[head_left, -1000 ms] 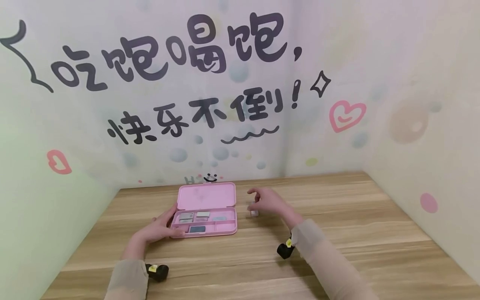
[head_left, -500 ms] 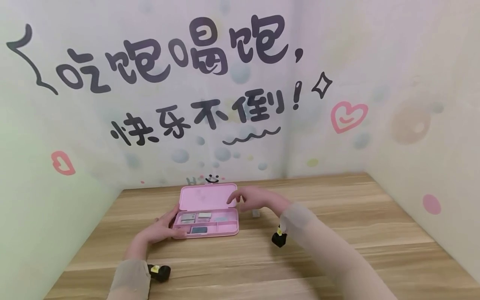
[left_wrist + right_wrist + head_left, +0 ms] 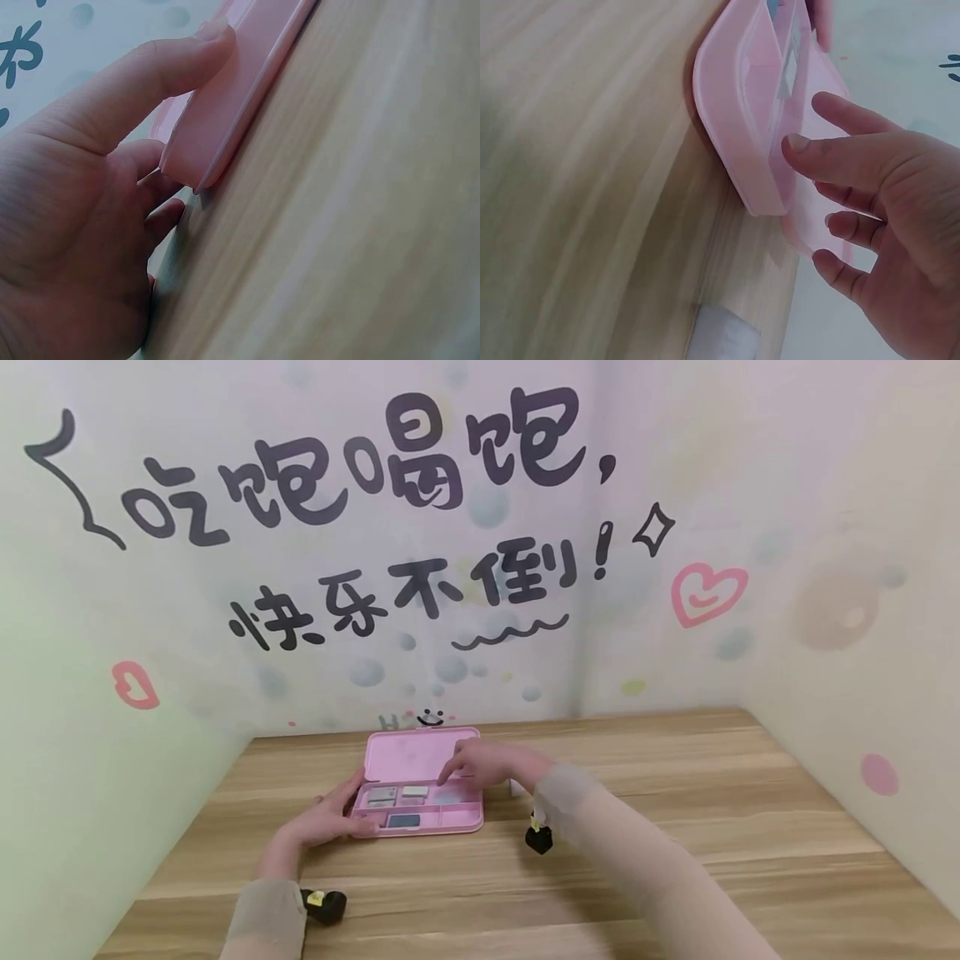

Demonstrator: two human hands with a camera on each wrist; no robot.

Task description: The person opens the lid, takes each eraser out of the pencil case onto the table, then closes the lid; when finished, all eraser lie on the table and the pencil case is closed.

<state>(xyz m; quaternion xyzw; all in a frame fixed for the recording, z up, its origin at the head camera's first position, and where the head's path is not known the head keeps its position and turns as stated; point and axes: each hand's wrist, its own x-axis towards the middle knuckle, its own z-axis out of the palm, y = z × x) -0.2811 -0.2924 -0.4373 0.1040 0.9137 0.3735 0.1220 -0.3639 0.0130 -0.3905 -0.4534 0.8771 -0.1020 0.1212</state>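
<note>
A pink compartment box (image 3: pixel 462 816) lies on the table, its hinged lid (image 3: pixel 390 755) raised against the back wall. My left hand (image 3: pixel 318 820) holds its left end, thumb along the front wall and the other fingers at the side. Over the right back compartment hovers my right hand (image 3: pixel 486 762), index finger pointing down and nothing held; the right wrist view shows its fingers (image 3: pixel 847 161) spread apart. Inside the box lie grey pieces (image 3: pixel 381 797), a white block (image 3: pixel 415 792), a dark blue block (image 3: pixel 404 820) and a pale bluish piece (image 3: pixel 447 798), partly under the right hand.
A small white block (image 3: pixel 724 335) lies on the wooden table (image 3: pixel 600 893) to the right of the box. A printed wall (image 3: pixel 300 610) rises behind the table, with side walls left and right. A black wrist camera (image 3: pixel 326 907) sits at each sleeve.
My right hand has moved left from beside the small white block to above the box's right back compartment. That block stays on the table. My left hand keeps its place on the box.
</note>
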